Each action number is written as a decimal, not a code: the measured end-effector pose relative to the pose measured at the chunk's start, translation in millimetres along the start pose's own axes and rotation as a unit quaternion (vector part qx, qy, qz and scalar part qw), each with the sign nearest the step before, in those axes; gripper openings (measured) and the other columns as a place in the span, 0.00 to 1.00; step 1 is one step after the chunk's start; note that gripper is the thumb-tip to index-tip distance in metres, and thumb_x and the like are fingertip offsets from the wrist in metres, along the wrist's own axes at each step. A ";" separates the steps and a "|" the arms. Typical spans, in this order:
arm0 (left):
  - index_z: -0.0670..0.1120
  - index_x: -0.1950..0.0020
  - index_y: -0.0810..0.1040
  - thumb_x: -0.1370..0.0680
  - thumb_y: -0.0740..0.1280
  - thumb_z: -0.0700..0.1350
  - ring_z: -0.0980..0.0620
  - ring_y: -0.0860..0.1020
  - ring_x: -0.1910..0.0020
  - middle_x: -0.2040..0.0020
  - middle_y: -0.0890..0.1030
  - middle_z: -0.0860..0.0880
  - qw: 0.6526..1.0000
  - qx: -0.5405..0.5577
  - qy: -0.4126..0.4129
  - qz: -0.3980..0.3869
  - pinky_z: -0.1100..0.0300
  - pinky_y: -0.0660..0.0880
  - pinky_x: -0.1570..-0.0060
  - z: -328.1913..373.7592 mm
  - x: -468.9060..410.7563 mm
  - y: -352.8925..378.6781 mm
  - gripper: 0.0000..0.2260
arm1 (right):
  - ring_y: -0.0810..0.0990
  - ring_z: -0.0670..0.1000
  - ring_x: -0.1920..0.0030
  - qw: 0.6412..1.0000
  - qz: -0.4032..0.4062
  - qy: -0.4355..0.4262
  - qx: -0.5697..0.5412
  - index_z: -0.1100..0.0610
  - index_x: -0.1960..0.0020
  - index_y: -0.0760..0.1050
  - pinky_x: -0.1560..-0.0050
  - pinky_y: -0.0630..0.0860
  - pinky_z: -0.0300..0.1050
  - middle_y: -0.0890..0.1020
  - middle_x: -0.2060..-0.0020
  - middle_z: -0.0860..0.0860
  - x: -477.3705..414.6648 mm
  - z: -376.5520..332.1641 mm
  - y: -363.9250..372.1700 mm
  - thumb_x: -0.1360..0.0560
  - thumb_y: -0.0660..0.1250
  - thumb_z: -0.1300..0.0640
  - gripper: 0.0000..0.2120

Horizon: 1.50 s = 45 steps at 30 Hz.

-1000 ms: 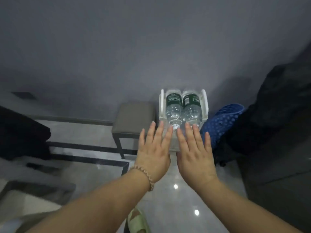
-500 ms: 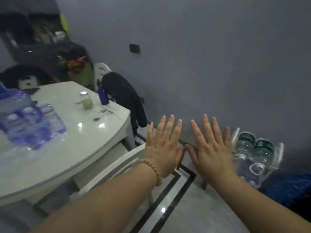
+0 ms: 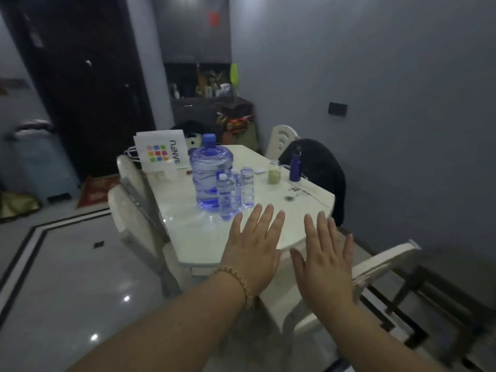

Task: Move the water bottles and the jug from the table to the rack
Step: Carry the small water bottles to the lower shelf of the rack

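A big clear blue jug point(image 3: 211, 174) with a blue cap stands on the white table point(image 3: 204, 237). Three small clear water bottles point(image 3: 236, 193) stand bunched at its front right. My left hand point(image 3: 253, 247), a bead bracelet on its wrist, is held flat with fingers spread over the table's near end, just short of the bottles. My right hand point(image 3: 323, 260) is beside it, also flat and empty. The rack is out of view.
On the table also stand a white paper bag point(image 3: 161, 151), a small jar point(image 3: 274, 172) and a dark blue flask point(image 3: 295, 167). White chairs point(image 3: 139, 224) ring the table; one near chair point(image 3: 375, 267) is below my right hand, another carries a black jacket point(image 3: 322, 170).
The view has swung left from the rack with two bottles by the wall to the table. Both hands stayed open and now hover over the table's near end.
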<state>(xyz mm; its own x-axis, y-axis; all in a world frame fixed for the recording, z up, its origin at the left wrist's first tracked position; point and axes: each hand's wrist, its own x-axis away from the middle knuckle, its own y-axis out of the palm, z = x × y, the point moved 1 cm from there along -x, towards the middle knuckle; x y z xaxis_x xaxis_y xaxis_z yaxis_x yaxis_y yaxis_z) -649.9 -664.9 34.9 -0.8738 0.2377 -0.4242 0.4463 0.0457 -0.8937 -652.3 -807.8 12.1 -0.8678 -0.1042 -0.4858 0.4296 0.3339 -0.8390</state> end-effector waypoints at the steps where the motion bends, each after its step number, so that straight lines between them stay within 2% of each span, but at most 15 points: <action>1: 0.51 0.27 0.36 0.21 0.51 0.59 0.45 0.42 0.25 0.23 0.43 0.46 1.000 -0.008 -0.007 -0.001 0.44 0.36 0.32 -20.8 4.4 -1.7 0.31 | 0.39 0.52 0.25 1.000 0.004 -0.006 -0.005 0.51 0.24 0.43 0.28 0.36 0.57 0.45 0.24 0.52 -4.0 -15.4 4.0 0.21 0.50 0.44 0.30; 5: 0.50 0.26 0.37 0.21 0.50 0.60 0.45 0.42 0.25 0.23 0.43 0.46 0.999 -0.014 -0.030 -0.035 0.44 0.39 0.30 -90.2 11.2 14.3 0.32 | 0.51 0.56 0.26 0.998 -0.006 -0.051 0.027 0.56 0.25 0.56 0.30 0.46 0.62 0.56 0.25 0.57 -21.2 -61.6 29.3 0.24 0.62 0.51 0.31; 9: 0.50 0.26 0.36 0.21 0.51 0.60 0.44 0.42 0.25 0.23 0.42 0.46 0.998 -0.008 -0.016 -0.060 0.44 0.38 0.31 -127.4 -5.9 50.8 0.32 | 0.47 0.56 0.25 0.994 -0.052 -0.071 0.069 0.54 0.24 0.54 0.30 0.43 0.61 0.51 0.25 0.56 -49.7 -72.9 69.2 0.25 0.66 0.52 0.34; 12: 0.51 0.26 0.37 0.22 0.52 0.60 0.44 0.40 0.26 0.23 0.41 0.46 0.998 -0.014 0.002 -0.063 0.44 0.37 0.31 -154.1 -38.8 87.4 0.32 | 0.53 0.56 0.26 0.996 -0.041 -0.073 0.045 0.56 0.26 0.60 0.30 0.49 0.61 0.58 0.26 0.57 -86.1 -76.8 109.4 0.29 0.71 0.56 0.35; 14: 0.51 0.25 0.38 0.22 0.52 0.60 0.43 0.41 0.26 0.23 0.41 0.46 0.998 -0.021 0.009 -0.062 0.44 0.37 0.31 -173.6 -70.7 114.1 0.32 | 0.52 0.55 0.26 0.996 -0.037 -0.071 0.033 0.55 0.26 0.61 0.30 0.49 0.60 0.59 0.26 0.56 -118.1 -78.7 142.2 0.30 0.71 0.57 0.35; 17: 0.51 0.25 0.39 0.22 0.54 0.58 0.43 0.41 0.26 0.23 0.42 0.45 0.997 -0.022 -0.003 -0.076 0.44 0.40 0.30 -207.6 -120.8 158.4 0.32 | 0.48 0.53 0.26 0.996 -0.057 -0.064 0.031 0.54 0.25 0.58 0.29 0.45 0.58 0.53 0.25 0.54 -173.7 -80.7 197.5 0.28 0.69 0.56 0.35; 21: 0.50 0.24 0.39 0.22 0.55 0.56 0.44 0.43 0.26 0.23 0.44 0.45 0.994 -0.011 -0.057 -0.094 0.46 0.43 0.30 -254.5 -187.0 213.1 0.33 | 0.60 0.58 0.27 0.992 -0.087 -0.088 0.030 0.57 0.27 0.62 0.31 0.53 0.61 0.63 0.27 0.57 -252.4 -83.4 261.8 0.33 0.72 0.60 0.38; 25: 0.49 0.25 0.38 0.22 0.54 0.58 0.44 0.41 0.26 0.23 0.41 0.45 0.990 0.006 -0.075 -0.118 0.45 0.46 0.29 -287.8 -242.5 247.8 0.34 | 0.52 0.55 0.25 0.988 -0.104 -0.111 0.035 0.54 0.24 0.52 0.28 0.47 0.55 0.52 0.24 0.53 -325.1 -86.9 303.3 0.29 0.65 0.63 0.38; 29: 0.49 0.25 0.39 0.21 0.53 0.58 0.44 0.42 0.26 0.23 0.42 0.44 0.992 0.018 -0.037 -0.116 0.45 0.47 0.30 -302.2 -277.5 281.9 0.33 | 0.55 0.54 0.25 0.981 -0.118 -0.152 0.000 0.55 0.24 0.54 0.30 0.58 0.50 0.52 0.24 0.54 -382.2 -85.9 333.3 0.31 0.64 0.67 0.39; 33: 0.43 0.25 0.39 0.22 0.53 0.60 0.42 0.42 0.26 0.23 0.44 0.42 0.992 -0.012 0.023 -0.123 0.45 0.46 0.30 -306.3 -290.3 309.8 0.36 | 0.43 0.52 0.24 0.966 -0.174 -0.171 0.084 0.50 0.24 0.40 0.28 0.50 0.47 0.42 0.24 0.51 -412.4 -82.0 363.7 0.29 0.69 0.58 0.46; 36: 0.39 0.26 0.55 0.25 0.62 0.58 0.40 0.55 0.27 0.26 0.59 0.39 0.996 0.010 0.046 -0.073 0.45 0.56 0.31 -310.3 -286.9 316.9 0.36 | 0.47 0.56 0.25 0.960 -0.209 -0.164 0.091 0.50 0.23 0.42 0.28 0.52 0.50 0.47 0.23 0.54 -415.1 -87.0 376.0 0.36 0.78 0.50 0.55; 38: 0.39 0.30 0.65 0.29 0.69 0.55 0.41 0.67 0.32 0.32 0.70 0.39 0.993 0.089 0.060 -0.042 0.48 0.65 0.36 -314.8 -278.9 320.9 0.33 | 0.59 0.60 0.28 0.969 -0.194 -0.136 0.070 0.52 0.24 0.51 0.32 0.62 0.51 0.59 0.27 0.59 -409.7 -94.7 378.3 0.38 0.80 0.54 0.52; 41: 0.39 0.36 0.72 0.31 0.75 0.49 0.43 0.78 0.46 0.43 0.78 0.41 0.967 0.227 0.111 -0.042 0.55 0.75 0.46 -332.7 -265.7 321.9 0.27 | 0.73 0.60 0.44 0.978 -0.155 -0.103 0.091 0.56 0.29 0.65 0.50 0.75 0.50 0.72 0.41 0.59 -396.5 -113.2 370.7 0.38 0.79 0.60 0.41; 43: 0.41 0.40 0.74 0.30 0.74 0.47 0.45 0.78 0.53 0.48 0.78 0.42 0.946 0.268 0.164 -0.085 0.54 0.78 0.51 -349.5 -256.7 317.3 0.22 | 0.76 0.60 0.50 0.976 -0.153 -0.102 0.115 0.58 0.36 0.72 0.60 0.78 0.50 0.74 0.46 0.59 -382.2 -125.5 362.3 0.39 0.79 0.61 0.33; 45: 0.42 0.42 0.75 0.31 0.75 0.45 0.42 0.77 0.56 0.47 0.78 0.40 0.939 0.246 0.219 -0.098 0.49 0.79 0.56 -365.7 -244.6 311.1 0.21 | 0.78 0.61 0.55 0.974 -0.143 -0.094 0.146 0.59 0.43 0.75 0.67 0.77 0.49 0.77 0.46 0.60 -361.0 -137.6 354.4 0.43 0.81 0.60 0.31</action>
<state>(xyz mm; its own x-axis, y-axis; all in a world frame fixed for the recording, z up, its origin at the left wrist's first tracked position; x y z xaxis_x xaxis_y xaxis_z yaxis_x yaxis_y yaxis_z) -226.8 -353.9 -85.9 -0.7191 0.6522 -0.2399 0.0473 -0.2985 -0.9533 -221.1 -523.0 -76.2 -0.9128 -0.3334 -0.2358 0.2541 -0.0115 -0.9671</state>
